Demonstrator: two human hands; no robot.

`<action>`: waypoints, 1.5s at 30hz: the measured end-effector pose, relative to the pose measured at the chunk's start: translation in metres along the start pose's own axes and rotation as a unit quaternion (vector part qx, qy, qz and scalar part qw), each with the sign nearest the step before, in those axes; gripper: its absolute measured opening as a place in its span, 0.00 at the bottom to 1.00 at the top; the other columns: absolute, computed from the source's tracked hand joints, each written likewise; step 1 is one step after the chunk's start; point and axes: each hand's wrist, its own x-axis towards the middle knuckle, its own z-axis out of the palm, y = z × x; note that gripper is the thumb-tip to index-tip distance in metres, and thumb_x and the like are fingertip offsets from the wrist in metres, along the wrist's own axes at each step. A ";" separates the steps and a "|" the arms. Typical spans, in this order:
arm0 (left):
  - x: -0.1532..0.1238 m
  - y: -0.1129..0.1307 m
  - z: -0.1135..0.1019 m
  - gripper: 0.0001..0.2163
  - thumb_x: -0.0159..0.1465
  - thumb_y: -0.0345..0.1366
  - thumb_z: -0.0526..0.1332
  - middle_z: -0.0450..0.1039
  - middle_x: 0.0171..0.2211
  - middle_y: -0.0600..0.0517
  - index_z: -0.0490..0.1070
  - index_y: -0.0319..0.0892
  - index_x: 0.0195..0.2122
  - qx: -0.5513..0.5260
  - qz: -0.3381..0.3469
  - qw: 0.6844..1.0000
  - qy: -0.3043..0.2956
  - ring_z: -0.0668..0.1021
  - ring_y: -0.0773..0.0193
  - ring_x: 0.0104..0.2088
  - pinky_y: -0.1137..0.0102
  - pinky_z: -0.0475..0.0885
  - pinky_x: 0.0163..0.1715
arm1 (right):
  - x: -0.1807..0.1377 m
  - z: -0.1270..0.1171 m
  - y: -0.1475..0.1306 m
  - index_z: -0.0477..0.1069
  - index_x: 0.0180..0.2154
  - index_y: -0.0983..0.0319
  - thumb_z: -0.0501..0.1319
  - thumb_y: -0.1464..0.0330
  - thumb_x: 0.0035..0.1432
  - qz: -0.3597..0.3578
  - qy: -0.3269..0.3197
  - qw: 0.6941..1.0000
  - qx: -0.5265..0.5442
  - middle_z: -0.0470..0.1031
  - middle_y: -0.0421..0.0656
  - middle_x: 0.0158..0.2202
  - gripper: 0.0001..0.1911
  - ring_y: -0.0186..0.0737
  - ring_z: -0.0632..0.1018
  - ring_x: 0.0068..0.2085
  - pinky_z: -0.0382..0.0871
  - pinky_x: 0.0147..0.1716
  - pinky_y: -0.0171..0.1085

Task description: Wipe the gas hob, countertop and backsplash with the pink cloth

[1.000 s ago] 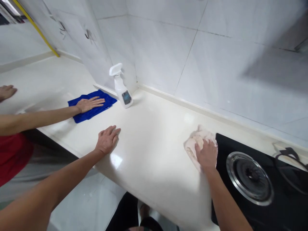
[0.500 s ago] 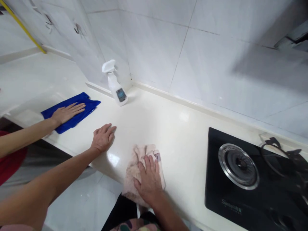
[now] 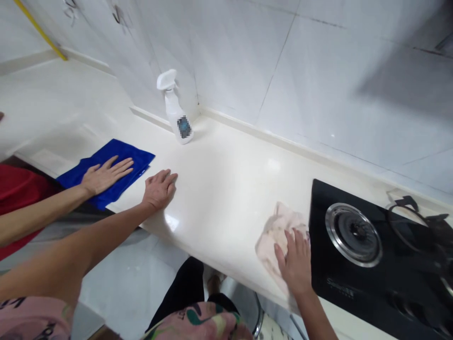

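Note:
My right hand [image 3: 295,262] lies flat, fingers spread, on a pale pink cloth [image 3: 274,231] pressed to the cream countertop [image 3: 226,189], right beside the black gas hob [image 3: 375,264]. My left hand [image 3: 159,188] rests open and palm down on the bare counter near its front edge. Further left, another person's hand [image 3: 104,174] presses flat on a blue cloth [image 3: 106,167].
A white spray bottle [image 3: 177,111] stands in the tiled corner of the counter. The hob's burner ring [image 3: 354,231] and a loose pan support [image 3: 414,217] sit at the right. A person in red [image 3: 21,198] stands at the far left. White floor lies below the counter edge.
My right hand slid the pink cloth from the counter's front middle back right, up to the hob's edge. The other person's blue cloth shifted slightly right. My left hand stayed put.

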 end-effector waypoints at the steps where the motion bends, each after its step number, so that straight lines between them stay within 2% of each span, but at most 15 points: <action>1: 0.000 0.001 0.000 0.25 0.74 0.44 0.46 0.66 0.71 0.40 0.72 0.47 0.65 -0.001 0.000 1.000 0.000 0.65 0.44 0.72 0.44 0.57 0.68 | -0.023 -0.005 -0.008 0.66 0.65 0.66 0.50 0.51 0.75 -0.010 -0.004 1.000 0.001 0.63 0.61 0.71 0.31 0.61 0.58 0.76 0.54 0.73 0.64; 4: -0.002 0.002 0.000 0.24 0.74 0.43 0.47 0.66 0.71 0.40 0.72 0.47 0.66 -0.002 -0.001 1.000 -0.001 0.65 0.44 0.72 0.44 0.57 0.68 | -0.069 -0.012 -0.041 0.63 0.67 0.66 0.50 0.51 0.75 0.016 0.002 1.000 -0.014 0.63 0.64 0.71 0.31 0.64 0.57 0.76 0.54 0.72 0.68; 7: -0.003 0.002 0.000 0.25 0.74 0.42 0.47 0.66 0.71 0.39 0.72 0.47 0.66 -0.004 0.000 1.000 -0.004 0.64 0.43 0.72 0.44 0.56 0.68 | -0.070 -0.004 -0.077 0.61 0.68 0.68 0.49 0.53 0.75 0.059 0.013 0.998 -0.028 0.63 0.68 0.69 0.32 0.70 0.57 0.75 0.57 0.68 0.72; 12: -0.004 0.001 0.003 0.24 0.74 0.44 0.47 0.66 0.72 0.42 0.72 0.50 0.66 -0.007 -0.003 1.000 0.004 0.65 0.46 0.72 0.45 0.56 0.68 | -0.011 0.022 -0.147 0.65 0.65 0.67 0.54 0.58 0.72 -0.023 -0.019 0.999 0.038 0.64 0.66 0.68 0.28 0.70 0.57 0.74 0.56 0.67 0.72; 17: -0.003 -0.001 0.008 0.23 0.74 0.43 0.48 0.67 0.71 0.43 0.73 0.50 0.65 -0.011 -0.013 1.000 0.004 0.65 0.46 0.72 0.46 0.56 0.68 | 0.046 0.041 -0.237 0.65 0.67 0.64 0.55 0.58 0.72 -0.032 -0.083 0.983 0.160 0.57 0.60 0.75 0.28 0.66 0.53 0.76 0.47 0.71 0.71; 20: -0.004 -0.002 0.010 0.23 0.73 0.42 0.50 0.68 0.71 0.43 0.73 0.51 0.65 -0.019 -0.015 1.000 0.006 0.65 0.47 0.71 0.46 0.56 0.68 | 0.066 0.041 -0.254 0.63 0.69 0.61 0.52 0.55 0.74 -0.046 -0.107 0.956 0.268 0.57 0.56 0.75 0.30 0.59 0.56 0.76 0.53 0.71 0.67; 22: -0.005 -0.003 0.011 0.23 0.73 0.42 0.50 0.67 0.71 0.44 0.73 0.52 0.65 -0.024 -0.014 1.000 0.008 0.65 0.47 0.71 0.46 0.55 0.68 | 0.076 0.036 -0.231 0.65 0.68 0.60 0.48 0.54 0.76 -0.030 -0.082 0.942 0.323 0.59 0.56 0.74 0.28 0.54 0.61 0.74 0.61 0.69 0.61; 24: -0.006 -0.003 0.011 0.23 0.73 0.41 0.50 0.67 0.71 0.44 0.73 0.52 0.65 -0.028 -0.013 1.000 0.007 0.65 0.47 0.71 0.47 0.55 0.68 | 0.083 0.030 -0.178 0.68 0.64 0.60 0.45 0.53 0.76 0.028 -0.017 0.945 0.326 0.62 0.57 0.72 0.28 0.52 0.65 0.71 0.66 0.67 0.58; 26: -0.006 -0.003 0.011 0.23 0.73 0.41 0.51 0.67 0.71 0.44 0.73 0.52 0.65 -0.034 -0.014 0.999 0.006 0.65 0.46 0.72 0.47 0.55 0.68 | 0.083 0.022 -0.108 0.71 0.62 0.61 0.47 0.49 0.74 0.081 0.048 0.960 0.264 0.65 0.59 0.69 0.30 0.57 0.68 0.70 0.66 0.67 0.60; 28: -0.007 -0.002 0.011 0.23 0.73 0.41 0.51 0.67 0.71 0.45 0.73 0.53 0.66 -0.042 -0.014 0.999 0.007 0.65 0.46 0.71 0.47 0.55 0.68 | 0.077 0.015 -0.039 0.74 0.59 0.64 0.47 0.45 0.72 0.088 0.062 0.978 0.178 0.69 0.61 0.66 0.36 0.64 0.69 0.69 0.65 0.67 0.65; 31: -0.007 -0.001 0.011 0.22 0.73 0.41 0.52 0.67 0.71 0.45 0.73 0.54 0.65 -0.053 -0.013 0.998 0.008 0.64 0.46 0.72 0.47 0.55 0.69 | 0.057 0.014 0.027 0.76 0.59 0.62 0.44 0.45 0.71 0.119 0.055 0.989 0.065 0.70 0.64 0.66 0.37 0.68 0.71 0.67 0.69 0.63 0.66; 33: -0.008 0.000 0.010 0.22 0.73 0.41 0.52 0.67 0.71 0.44 0.73 0.52 0.65 -0.057 -0.014 0.998 0.008 0.64 0.46 0.72 0.46 0.55 0.69 | 0.044 0.021 0.041 0.75 0.63 0.61 0.44 0.45 0.71 0.139 0.058 0.988 0.029 0.69 0.65 0.67 0.38 0.72 0.70 0.68 0.67 0.62 0.71; 36: -0.011 0.000 0.009 0.22 0.72 0.41 0.52 0.67 0.71 0.43 0.74 0.51 0.65 -0.061 -0.015 0.998 0.009 0.65 0.47 0.72 0.46 0.55 0.69 | 0.033 0.037 0.039 0.70 0.68 0.64 0.43 0.43 0.70 0.164 0.045 0.985 0.011 0.68 0.65 0.69 0.42 0.77 0.65 0.71 0.59 0.63 0.79; 41: -0.010 0.003 0.004 0.22 0.73 0.40 0.53 0.69 0.70 0.41 0.73 0.50 0.65 -0.078 -0.018 0.997 0.024 0.66 0.45 0.72 0.43 0.58 0.69 | 0.032 0.053 0.043 0.68 0.70 0.61 0.45 0.40 0.69 0.183 0.014 0.982 0.033 0.65 0.64 0.72 0.43 0.76 0.62 0.73 0.57 0.65 0.79; 45: -0.029 0.034 -0.002 0.23 0.74 0.43 0.52 0.66 0.71 0.39 0.70 0.49 0.68 -0.101 -0.002 0.994 0.046 0.66 0.45 0.72 0.44 0.62 0.68 | 0.035 0.053 0.035 0.69 0.69 0.60 0.45 0.43 0.71 0.214 0.038 0.975 0.045 0.65 0.64 0.71 0.40 0.78 0.62 0.73 0.55 0.63 0.83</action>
